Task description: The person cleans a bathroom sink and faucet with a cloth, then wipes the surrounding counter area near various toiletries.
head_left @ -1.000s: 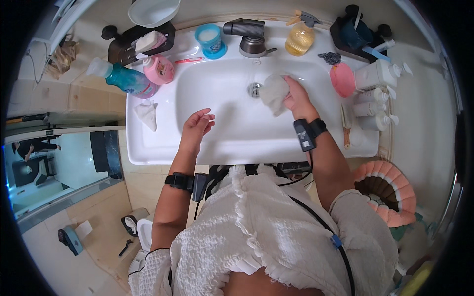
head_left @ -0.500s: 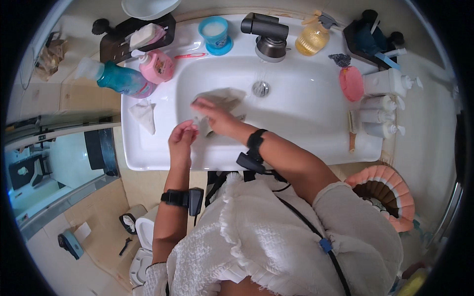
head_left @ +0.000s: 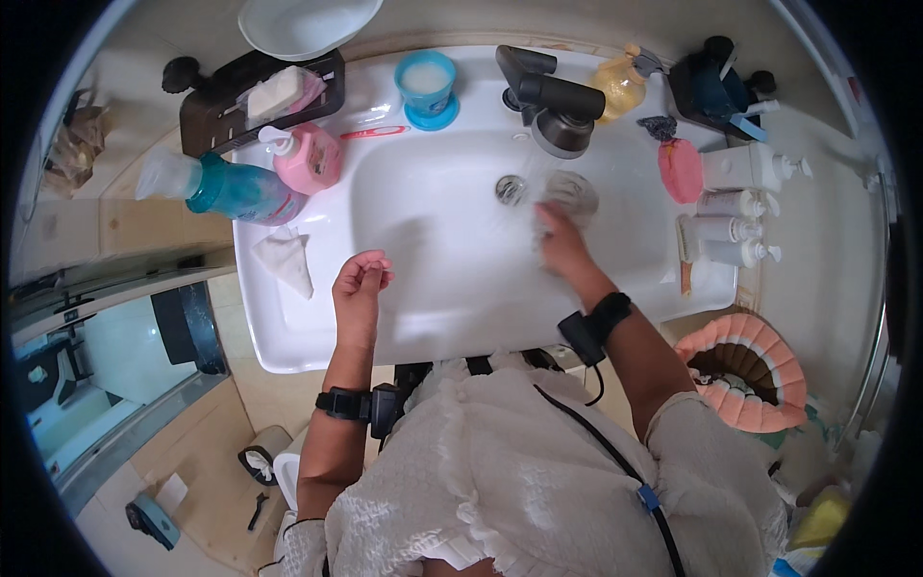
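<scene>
The right hand (head_left: pixel 561 245) presses a blurred cloth (head_left: pixel 569 195) against the sink (head_left: pixel 433 240) bottom, just right of the drain (head_left: pixel 510 188) and near the dark tap (head_left: pixel 550 104). The left hand (head_left: pixel 359 288) hovers over the basin's near left, fingers loosely curled, gripping nothing.

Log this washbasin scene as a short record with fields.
Setting: white ceramic washbasin with dark tap
Left hand: loosely curled, empty, over the basin's front left
Right hand: blurred, pressing a pale cloth beside the metal drain
Left rim: pink pump bottle, teal spray bottle, crumpled white tissue
Right rim: three white pump bottles
</scene>
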### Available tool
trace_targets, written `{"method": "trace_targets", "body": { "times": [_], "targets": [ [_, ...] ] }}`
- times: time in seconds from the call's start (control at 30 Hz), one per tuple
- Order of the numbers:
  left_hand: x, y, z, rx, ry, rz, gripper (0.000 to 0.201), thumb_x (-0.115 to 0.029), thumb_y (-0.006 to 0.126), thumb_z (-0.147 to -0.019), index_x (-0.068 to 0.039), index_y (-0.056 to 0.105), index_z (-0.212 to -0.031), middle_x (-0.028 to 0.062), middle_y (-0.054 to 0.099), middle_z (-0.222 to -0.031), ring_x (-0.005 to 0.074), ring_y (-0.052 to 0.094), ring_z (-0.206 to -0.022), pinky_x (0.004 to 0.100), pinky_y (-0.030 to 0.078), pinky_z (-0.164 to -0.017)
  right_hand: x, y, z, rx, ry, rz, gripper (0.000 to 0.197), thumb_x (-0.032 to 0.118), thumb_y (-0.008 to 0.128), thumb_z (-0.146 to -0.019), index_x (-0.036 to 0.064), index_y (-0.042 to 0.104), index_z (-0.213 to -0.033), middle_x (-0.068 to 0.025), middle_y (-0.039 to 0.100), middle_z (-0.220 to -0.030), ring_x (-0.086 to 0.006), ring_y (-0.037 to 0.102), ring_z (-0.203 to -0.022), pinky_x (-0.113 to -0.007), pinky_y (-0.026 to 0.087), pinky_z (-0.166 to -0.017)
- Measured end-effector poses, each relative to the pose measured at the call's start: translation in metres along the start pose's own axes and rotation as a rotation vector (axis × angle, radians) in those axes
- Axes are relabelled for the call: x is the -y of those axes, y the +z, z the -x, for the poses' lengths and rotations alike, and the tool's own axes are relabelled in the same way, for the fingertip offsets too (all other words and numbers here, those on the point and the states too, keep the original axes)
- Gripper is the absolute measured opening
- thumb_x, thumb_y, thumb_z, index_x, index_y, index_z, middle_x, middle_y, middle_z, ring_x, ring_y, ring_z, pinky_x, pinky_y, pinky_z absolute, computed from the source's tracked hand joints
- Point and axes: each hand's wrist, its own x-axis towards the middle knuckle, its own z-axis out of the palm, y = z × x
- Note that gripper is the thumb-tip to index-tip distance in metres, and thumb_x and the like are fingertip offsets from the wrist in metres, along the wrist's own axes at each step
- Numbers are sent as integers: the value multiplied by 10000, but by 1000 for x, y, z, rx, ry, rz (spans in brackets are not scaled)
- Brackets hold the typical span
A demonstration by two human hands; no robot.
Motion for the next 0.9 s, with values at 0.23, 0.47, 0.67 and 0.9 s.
{"method": "trace_targets", "body": {
  "times": [0.23, 0.47, 0.67, 0.9],
  "targets": [
    [-28, -14, -6, -224, 203, 72, 130, -74, 533, -918, -46, 601, -1025, 33, 633, -932, 93, 553, -739, 235, 472, -734, 162, 91, -1, 522, -535, -438, 775, -198, 373, -685, 123, 391, -1391, -124, 204, -1513, -293, 278, -1369, -333, 300, -1080],
    [-12, -29, 14, -226, 179, 34, 125, -65, 544, -909, -51, 609, -1015, 39, 641, -909, 90, 550, -702, 227, 469, -691, 87, 130, -24, 338, -369, -275, 471, -49, 426, -831, 56, 468, -1288, -148, 355, -1427, -300, 376, -1298, -348, 314, -1076],
    [-4, -8, 16, -143, 151, 58, 116, -66, 533, -918, -36, 611, -998, 27, 632, -906, 92, 542, -692, 223, 459, -670, -70, -2, 16, 58, -43, 172, 330, 70, 420, -888, 36, 538, -1194, -189, 473, -1317, -342, 434, -1226, -395, 367, -1026],
    [1, -11, 18, -189, 145, 41, 113, -83, 552, -911, -57, 608, -1005, 18, 630, -918, 73, 536, -702, 218, 454, -686, -77, -31, 40, 169, 169, 772, 212, 63, 489, -812, 1, 651, -933, -239, 618, -990, -327, 623, -922, -418, 514, -791]
  ]
}}
